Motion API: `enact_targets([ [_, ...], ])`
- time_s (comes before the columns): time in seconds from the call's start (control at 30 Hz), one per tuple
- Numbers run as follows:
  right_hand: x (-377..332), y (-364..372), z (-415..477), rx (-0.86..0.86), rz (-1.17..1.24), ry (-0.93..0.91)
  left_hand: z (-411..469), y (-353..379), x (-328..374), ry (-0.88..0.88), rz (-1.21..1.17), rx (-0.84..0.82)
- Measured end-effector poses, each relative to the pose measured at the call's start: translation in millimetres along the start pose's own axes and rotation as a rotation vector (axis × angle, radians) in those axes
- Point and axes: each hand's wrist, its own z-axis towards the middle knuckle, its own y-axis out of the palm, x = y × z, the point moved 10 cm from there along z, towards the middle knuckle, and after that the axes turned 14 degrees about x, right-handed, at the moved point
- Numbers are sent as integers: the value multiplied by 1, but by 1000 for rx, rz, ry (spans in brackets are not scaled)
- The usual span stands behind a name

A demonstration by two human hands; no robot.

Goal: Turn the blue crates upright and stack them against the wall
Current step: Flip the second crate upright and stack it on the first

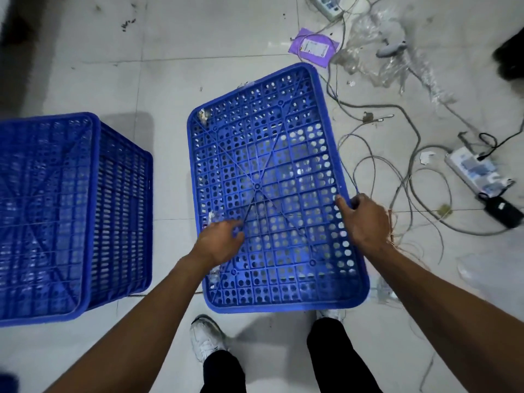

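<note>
A blue perforated crate (272,154) stands upside down on the tiled floor in front of me, its holed bottom facing up. My right hand (365,219) grips its right edge, thumb on top and fingers curled over the side. My left hand (218,242) lies on the bottom near the left edge, fingers bent and touching the grid; I cannot tell whether it grips. A second blue crate (71,211) stands upside down at the left, apart from both hands.
Tangled grey cables (397,177) lie on the floor right of the crate. White power strips (476,171), a black adapter (502,211), clear plastic wrap (380,43) and a purple packet (313,48) lie beyond. My white shoes (205,336) stand just behind the crate.
</note>
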Motion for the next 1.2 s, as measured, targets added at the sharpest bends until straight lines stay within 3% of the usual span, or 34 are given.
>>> enact_targets([
  [0.2, -45, 3, -33, -35, 44, -77, -25, -20, 51, 98, -249, 102],
  [0.33, -65, 6, -52, -42, 67, -106, -39, -4, 60, 45, -340, -2],
  [0.57, -115, 10, -78, -79, 113, -216, -54, -6, 43, -44, -353, -34],
  [0.9, -220, 40, -146, -339, 179, -551, -57, -32, -51, -276, -550, 83],
  [1.2, -158, 83, -122, -343, 40, -414, -54, -47, -149, -571, -638, 113],
])
